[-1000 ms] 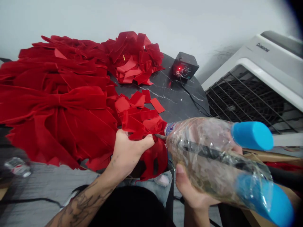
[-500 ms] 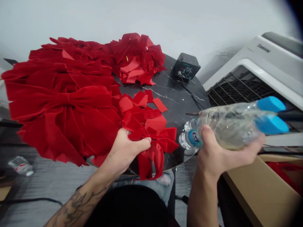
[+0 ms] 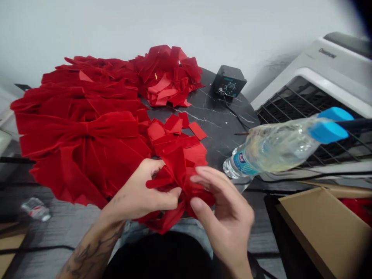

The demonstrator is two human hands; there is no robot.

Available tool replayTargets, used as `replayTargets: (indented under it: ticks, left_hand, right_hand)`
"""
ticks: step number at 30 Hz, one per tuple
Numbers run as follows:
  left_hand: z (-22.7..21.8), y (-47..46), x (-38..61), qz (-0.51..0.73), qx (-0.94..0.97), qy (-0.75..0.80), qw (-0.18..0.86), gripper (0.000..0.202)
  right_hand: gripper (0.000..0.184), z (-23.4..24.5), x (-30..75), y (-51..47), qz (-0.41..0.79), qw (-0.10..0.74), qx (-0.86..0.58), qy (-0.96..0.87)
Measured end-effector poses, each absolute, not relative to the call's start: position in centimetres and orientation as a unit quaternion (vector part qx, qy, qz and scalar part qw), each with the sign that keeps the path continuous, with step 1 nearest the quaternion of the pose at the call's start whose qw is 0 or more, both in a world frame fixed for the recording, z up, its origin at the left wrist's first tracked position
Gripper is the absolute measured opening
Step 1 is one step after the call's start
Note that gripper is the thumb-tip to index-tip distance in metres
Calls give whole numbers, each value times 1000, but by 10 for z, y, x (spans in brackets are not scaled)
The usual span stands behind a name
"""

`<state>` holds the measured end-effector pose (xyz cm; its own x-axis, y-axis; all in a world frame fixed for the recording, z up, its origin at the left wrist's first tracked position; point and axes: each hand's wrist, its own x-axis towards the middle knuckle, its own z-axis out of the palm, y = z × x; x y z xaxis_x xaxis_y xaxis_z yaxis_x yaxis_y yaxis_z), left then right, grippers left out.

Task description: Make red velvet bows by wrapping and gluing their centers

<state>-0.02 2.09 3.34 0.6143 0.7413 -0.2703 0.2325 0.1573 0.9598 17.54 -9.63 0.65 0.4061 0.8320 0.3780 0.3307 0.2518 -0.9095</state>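
My left hand (image 3: 145,192) grips a red velvet bow (image 3: 181,170) near its knot, at the table's front edge. The fingers of my right hand (image 3: 223,205) curl around the bow's right loops, thumb below and fingertips above. Part of the bow is hidden by both hands. Just beyond it lie loose red ribbon pieces (image 3: 197,130). To the left rises a large heap of red bows (image 3: 87,155). Right of my right hand, two clear plastic bottles with blue caps (image 3: 273,147) lean together, and a soldering-iron tip (image 3: 241,133) pokes out beside them.
A black control box with a dial (image 3: 229,81) stands on the round black marbled table (image 3: 217,116), its cable running toward the bottles. Another red ribbon heap (image 3: 171,73) is at the back. A white cooler (image 3: 328,77) and a cardboard box (image 3: 322,224) are at the right; a bottle (image 3: 36,209) lies on the floor.
My right hand has let go of the bottles and come left to the bow. The bow has turned in my left hand, and its loops now point upward.
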Motion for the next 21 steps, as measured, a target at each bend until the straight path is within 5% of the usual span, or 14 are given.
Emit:
replayTargets:
  ticks: [5,9,14,18,21]
  left_hand:
    - [32,18,-6,204,607,368,674,15]
    - [27,13,-6,205,521,376,738,23]
    - [19,7,-8,277,370,394,794,41]
    - [18,3,-6,313,293,344,836,48]
    - [18,2,-3,322,282,340,837,48]
  right_hand:
    - [11,2,178,-77,381,595,-530,-469]
    - [7,2,173,-77,381,611,-553,-420]
    - [25,-12,184,-77,568,589,-482,-313]
    - [45,-32,197,-63,441,606,-462,-474]
    - [33,-37,195,-52,320,584,-478,-573]
